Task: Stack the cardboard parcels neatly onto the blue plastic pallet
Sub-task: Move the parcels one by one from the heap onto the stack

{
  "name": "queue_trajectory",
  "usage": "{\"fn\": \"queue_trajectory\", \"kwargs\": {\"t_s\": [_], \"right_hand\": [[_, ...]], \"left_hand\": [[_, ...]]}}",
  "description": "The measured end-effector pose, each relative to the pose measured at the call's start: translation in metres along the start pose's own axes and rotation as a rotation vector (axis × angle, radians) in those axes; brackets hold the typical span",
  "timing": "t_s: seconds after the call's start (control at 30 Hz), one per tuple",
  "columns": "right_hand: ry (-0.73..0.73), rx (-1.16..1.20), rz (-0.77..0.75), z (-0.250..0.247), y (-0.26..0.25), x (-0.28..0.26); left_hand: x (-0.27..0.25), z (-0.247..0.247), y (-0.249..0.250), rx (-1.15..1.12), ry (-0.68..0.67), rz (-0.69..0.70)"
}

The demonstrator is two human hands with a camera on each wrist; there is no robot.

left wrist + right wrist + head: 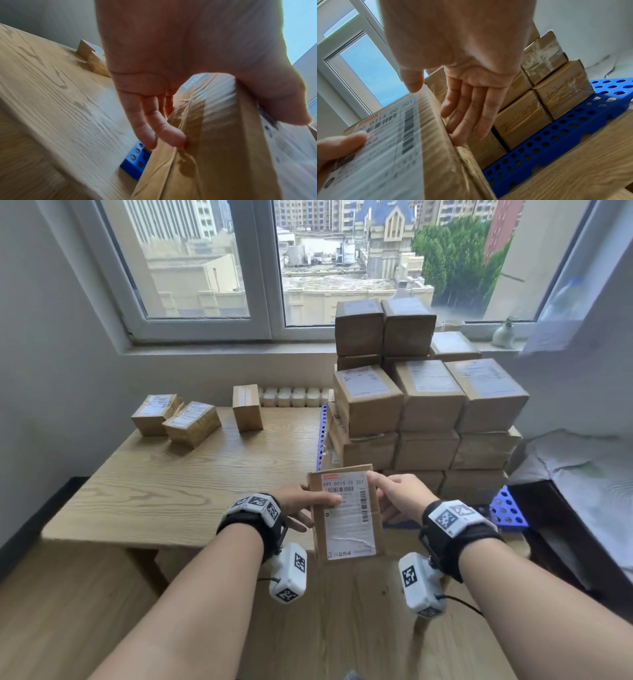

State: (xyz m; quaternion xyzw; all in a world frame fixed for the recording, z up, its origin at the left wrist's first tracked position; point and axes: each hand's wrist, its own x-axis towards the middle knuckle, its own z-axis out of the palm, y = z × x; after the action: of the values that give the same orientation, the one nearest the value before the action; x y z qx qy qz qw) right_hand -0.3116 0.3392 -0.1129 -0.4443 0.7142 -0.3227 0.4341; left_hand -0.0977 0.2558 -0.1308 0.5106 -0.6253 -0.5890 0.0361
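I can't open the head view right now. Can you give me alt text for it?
Both hands, left hand and right hand, hold a brown cardboard parcel with a white shipping label, label up. Behind it, cardboard parcels stand stacked on the perforated blue plastic pallet; three loose parcels sit on the light wooden table.

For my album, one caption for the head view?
Both hands hold a labelled parcel before the stacked blue pallet.
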Motion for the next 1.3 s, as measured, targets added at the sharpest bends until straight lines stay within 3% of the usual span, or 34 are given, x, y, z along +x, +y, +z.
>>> {"fn": "queue_trajectory", "kwargs": {"t_s": [0.67,0.97,1.3], "right_hand": [[0.335,0.088,-0.175,-0.168,-0.03,-0.039],[0.313,0.25,-0.23,-0.21,-0.073,0.012],[0.32,0.237,-0.253,-0.267,-0.131,0.095]], "left_hand": [[0.006,0.06,0.187,-0.049,-0.003,0.302],[0.047,0.022,0.286,-0.053,0.099,0.403],[0.123,-0.012,0.381,-0.032,0.081,0.458]]}}
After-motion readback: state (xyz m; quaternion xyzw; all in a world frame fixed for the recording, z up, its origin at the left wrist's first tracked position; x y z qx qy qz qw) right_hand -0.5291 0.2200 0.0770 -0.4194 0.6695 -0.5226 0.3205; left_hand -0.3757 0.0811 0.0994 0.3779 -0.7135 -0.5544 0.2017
